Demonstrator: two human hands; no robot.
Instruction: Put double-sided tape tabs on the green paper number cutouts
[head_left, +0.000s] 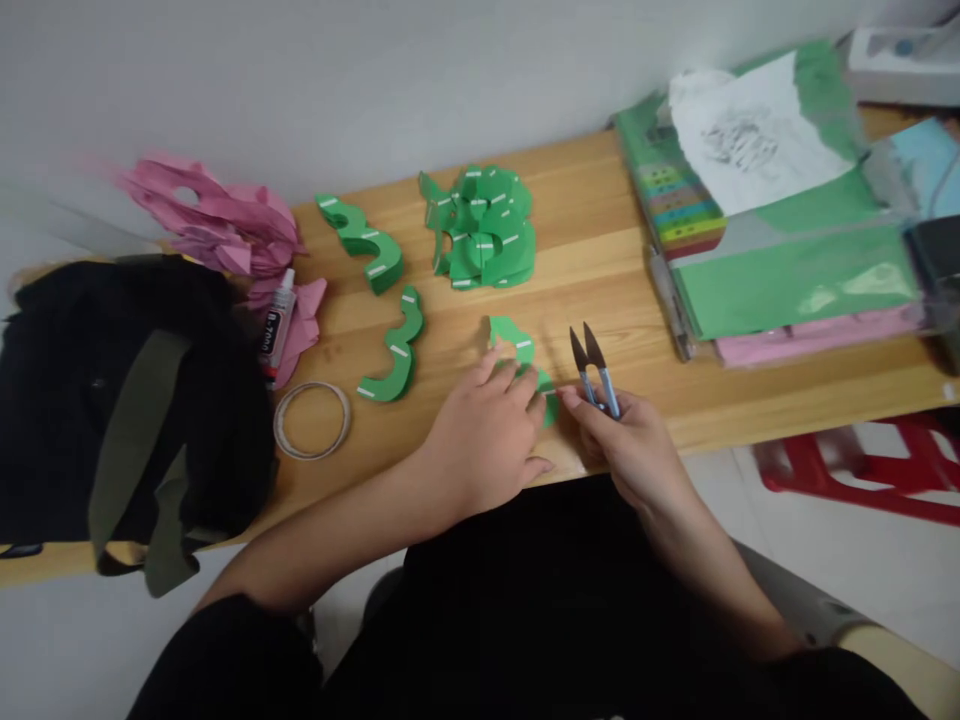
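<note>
My left hand (484, 430) lies flat, fingers stretched out, on a wavy green paper piece (517, 340) with short white strips, hiding much of it. My right hand (634, 440) is closed around blue-handled thread snips (592, 365), whose dark blades point away from me and stand apart. The right thumb and index finger reach the piece's right edge, by a white strip; a small reddish bit shows at their tips. Left of my hands are two wavy stacks of green paper, a nearer one (401, 350) and a farther one (364, 240).
Farther back lies a pile of green paper shapes (484, 230). To the left are a tape roll (313, 420), a glue tube (279, 325), pink paper shapes (225, 220) and a black bag (67, 400). Paper packs (795, 285) fill the right side. A red stool (862, 470) stands below.
</note>
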